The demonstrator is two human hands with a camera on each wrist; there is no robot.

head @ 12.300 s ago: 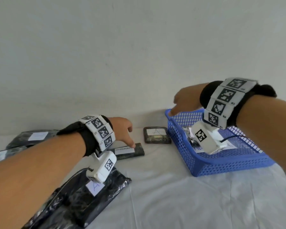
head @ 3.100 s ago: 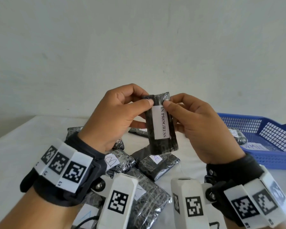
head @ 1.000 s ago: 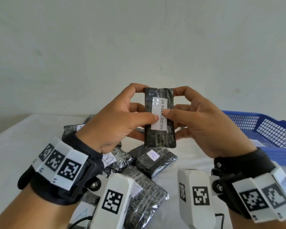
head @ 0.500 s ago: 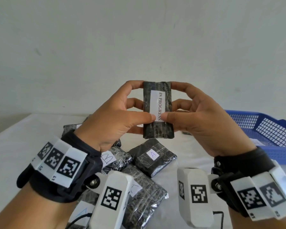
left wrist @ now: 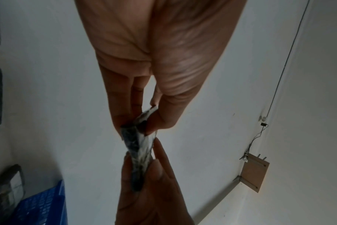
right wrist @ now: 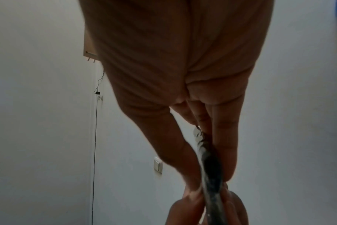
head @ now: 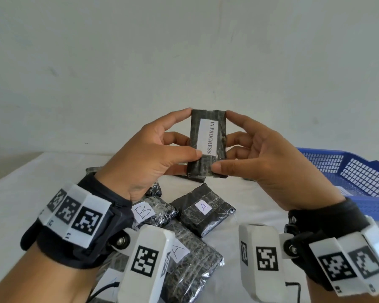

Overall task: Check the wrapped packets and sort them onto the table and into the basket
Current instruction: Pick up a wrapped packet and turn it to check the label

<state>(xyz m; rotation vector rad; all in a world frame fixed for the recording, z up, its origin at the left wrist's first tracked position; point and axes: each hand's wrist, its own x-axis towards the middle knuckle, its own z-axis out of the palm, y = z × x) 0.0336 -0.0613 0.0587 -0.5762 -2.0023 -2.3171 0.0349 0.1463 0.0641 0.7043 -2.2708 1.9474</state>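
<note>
Raised a little higher than half a second ago, the "IN PROGRESS" packet (head: pixel 208 143) now stands upright in front of the wall, its white label facing the person. Both hands keep their pinch on it. The left hand (head: pixel 150 154) clamps the packet's left edge, forefinger at the top corner and thumb on the lower front, with the other fingers behind. The right hand (head: pixel 263 162) mirrors this on the right edge, forefinger at the top corner and thumb at the bottom. In the left wrist view the packet (left wrist: pixel 138 146) shows edge-on, nipped between thumb and fingers of both hands; the right wrist view shows the same thin dark edge (right wrist: pixel 210 166).

Below the held packet, on the white table (head: pixel 20 193), lie more wrapped packets in a loose heap: one marked "B" (head: pixel 155 212), one marked "A" (head: pixel 206 212) just right of it, and a larger packet (head: pixel 190 265) nearer the person. To the right of the held packet stands the blue basket (head: pixel 359 169) on the same table.
</note>
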